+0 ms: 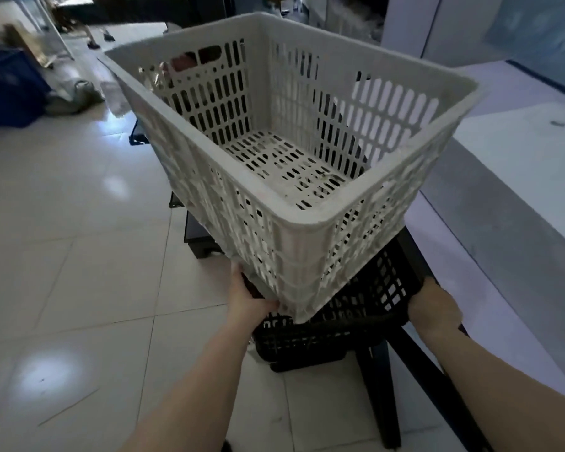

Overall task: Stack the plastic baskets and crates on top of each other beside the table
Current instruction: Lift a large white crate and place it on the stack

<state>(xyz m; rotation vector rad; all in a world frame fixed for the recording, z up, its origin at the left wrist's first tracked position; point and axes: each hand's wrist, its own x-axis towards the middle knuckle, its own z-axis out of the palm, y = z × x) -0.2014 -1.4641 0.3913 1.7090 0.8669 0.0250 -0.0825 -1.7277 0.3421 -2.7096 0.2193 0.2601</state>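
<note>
A large white slotted plastic crate sits tilted on top of a black plastic basket, its near corner hanging over the basket's front. My left hand grips the black basket's left rim under the white crate. On the right rim of the same basket my right hand holds on with fingers curled over the edge. Both sit just left of the white table. The inside of the black basket is hidden by the crate.
More black crates stand on the tiled floor behind the stack. A blue crate is at the far left, with grey bags beside it. The table's black legs reach down at lower right.
</note>
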